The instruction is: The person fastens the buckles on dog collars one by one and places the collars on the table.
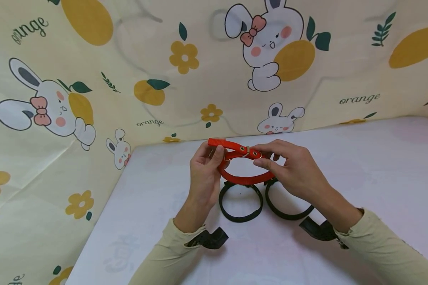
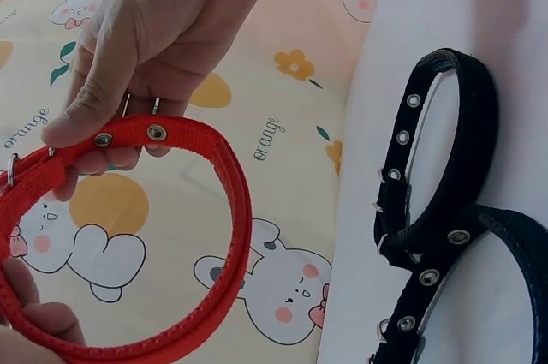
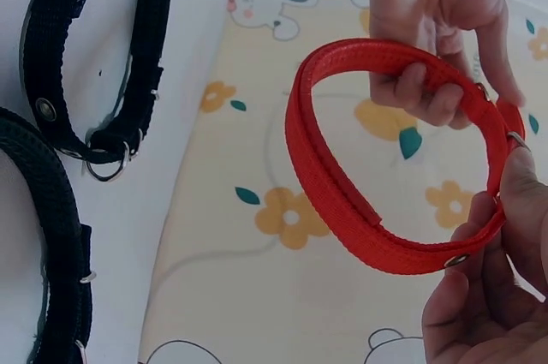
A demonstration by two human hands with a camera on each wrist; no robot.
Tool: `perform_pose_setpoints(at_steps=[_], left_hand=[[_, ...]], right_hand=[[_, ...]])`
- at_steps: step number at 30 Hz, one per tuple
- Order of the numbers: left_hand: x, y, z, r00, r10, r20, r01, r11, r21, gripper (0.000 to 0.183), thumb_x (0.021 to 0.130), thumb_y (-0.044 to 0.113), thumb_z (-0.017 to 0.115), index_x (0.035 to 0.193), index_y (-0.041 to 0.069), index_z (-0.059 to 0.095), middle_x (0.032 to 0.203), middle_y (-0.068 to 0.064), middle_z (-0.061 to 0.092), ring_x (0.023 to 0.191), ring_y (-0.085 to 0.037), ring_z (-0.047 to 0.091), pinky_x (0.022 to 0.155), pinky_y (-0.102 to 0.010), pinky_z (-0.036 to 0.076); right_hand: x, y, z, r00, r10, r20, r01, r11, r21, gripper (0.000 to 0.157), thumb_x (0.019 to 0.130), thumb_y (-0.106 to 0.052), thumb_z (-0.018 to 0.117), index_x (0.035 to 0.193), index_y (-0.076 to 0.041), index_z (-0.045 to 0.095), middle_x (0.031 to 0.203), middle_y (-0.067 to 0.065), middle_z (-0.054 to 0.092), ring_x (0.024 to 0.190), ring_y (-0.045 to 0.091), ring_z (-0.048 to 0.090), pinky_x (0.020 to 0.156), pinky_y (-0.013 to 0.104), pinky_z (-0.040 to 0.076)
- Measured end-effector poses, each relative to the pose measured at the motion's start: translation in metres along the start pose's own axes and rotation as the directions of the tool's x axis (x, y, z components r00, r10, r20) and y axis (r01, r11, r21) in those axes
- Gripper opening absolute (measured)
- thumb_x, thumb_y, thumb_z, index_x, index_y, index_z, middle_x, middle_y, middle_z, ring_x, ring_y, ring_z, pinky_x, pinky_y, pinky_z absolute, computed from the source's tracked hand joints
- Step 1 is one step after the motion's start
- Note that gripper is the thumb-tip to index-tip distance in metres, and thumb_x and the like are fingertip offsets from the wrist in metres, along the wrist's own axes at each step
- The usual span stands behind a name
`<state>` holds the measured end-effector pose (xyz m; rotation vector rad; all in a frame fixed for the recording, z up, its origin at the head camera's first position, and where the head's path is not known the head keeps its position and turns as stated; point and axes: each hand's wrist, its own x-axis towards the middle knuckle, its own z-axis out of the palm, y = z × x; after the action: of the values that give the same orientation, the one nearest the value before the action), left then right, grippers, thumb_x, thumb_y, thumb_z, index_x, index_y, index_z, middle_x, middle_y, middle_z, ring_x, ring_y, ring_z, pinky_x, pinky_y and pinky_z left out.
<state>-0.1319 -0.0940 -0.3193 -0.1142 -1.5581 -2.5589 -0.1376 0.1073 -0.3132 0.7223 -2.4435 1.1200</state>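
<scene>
A red pet collar with metal eyelets and a buckle is held up as a closed loop between both hands. My left hand pinches the strap's free end between thumb and fingers. On the other side, my right hand grips the collar near the buckle and eyelets. In the left wrist view, the right hand's thumb presses on the strap beside the eyelets. Below the red loop lie two black collars, one at left and one at right, both looped, with eyelets and metal rings.
A pale tabletop spreads beneath the hands. Behind and to the left hangs a cream cloth printed with rabbits and oranges. Black wrist devices stick out from both sleeves, low over the table.
</scene>
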Motion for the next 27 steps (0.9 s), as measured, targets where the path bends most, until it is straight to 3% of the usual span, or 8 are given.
perform_pose_setpoints(at_steps=[10, 15, 20, 24, 27], left_hand=[[0.001, 0.000, 0.000, 1.000, 0.014, -0.025, -0.014, 1.000, 0.011, 0.032, 0.094, 0.008, 0.065, 0.124, 0.002, 0.059, 0.111, -0.001, 0.064, 0.104, -0.019, 0.060, 0.084, -0.022, 0.056], [0.002, 0.000, -0.001, 1.000, 0.026, -0.016, -0.026, 1.000, -0.007, 0.030, 0.090, 0.007, 0.069, 0.120, 0.008, 0.064, 0.110, -0.001, 0.060, 0.102, -0.018, 0.057, 0.082, -0.022, 0.053], [0.003, 0.000, -0.003, 0.999, 0.032, 0.034, -0.032, 0.999, -0.014, 0.035, 0.084, 0.004, 0.074, 0.118, 0.011, 0.066, 0.105, -0.001, 0.056, 0.100, -0.018, 0.054, 0.085, -0.021, 0.054], [0.004, 0.000, -0.003, 0.996, 0.030, 0.087, -0.034, 0.998, 0.045, 0.040, 0.087, -0.009, 0.068, 0.122, 0.010, 0.064, 0.114, -0.001, 0.057, 0.104, -0.018, 0.052, 0.085, -0.021, 0.053], [0.003, 0.000, -0.003, 0.993, 0.013, 0.116, -0.024, 0.995, 0.099, 0.045, 0.089, -0.014, 0.062, 0.129, 0.004, 0.058, 0.117, 0.001, 0.059, 0.108, -0.018, 0.052, 0.086, -0.020, 0.051]], right_hand=[[0.001, 0.003, -0.002, 1.000, -0.016, -0.007, 0.017, 1.000, 0.009, 0.033, 0.085, -0.015, 0.078, 0.118, -0.017, 0.074, 0.097, -0.005, 0.073, 0.082, 0.009, 0.057, 0.060, 0.024, 0.046], [0.002, 0.004, -0.004, 1.000, -0.012, -0.008, 0.012, 1.000, -0.003, 0.033, 0.085, -0.016, 0.078, 0.118, -0.018, 0.074, 0.101, -0.003, 0.074, 0.084, 0.010, 0.059, 0.061, 0.023, 0.047], [0.002, 0.003, -0.007, 1.000, -0.001, -0.016, 0.001, 1.000, 0.000, 0.032, 0.086, -0.017, 0.077, 0.117, -0.020, 0.075, 0.104, -0.002, 0.073, 0.084, 0.012, 0.058, 0.061, 0.023, 0.047], [0.002, 0.002, -0.010, 1.000, -0.001, -0.029, 0.001, 1.000, 0.011, 0.032, 0.086, -0.017, 0.077, 0.118, -0.020, 0.074, 0.107, -0.002, 0.073, 0.085, 0.011, 0.057, 0.061, 0.022, 0.046], [0.002, 0.003, -0.011, 0.999, -0.010, -0.041, 0.010, 1.000, 0.016, 0.033, 0.086, -0.017, 0.077, 0.118, -0.019, 0.074, 0.108, -0.001, 0.073, 0.085, 0.010, 0.057, 0.063, 0.021, 0.046]])
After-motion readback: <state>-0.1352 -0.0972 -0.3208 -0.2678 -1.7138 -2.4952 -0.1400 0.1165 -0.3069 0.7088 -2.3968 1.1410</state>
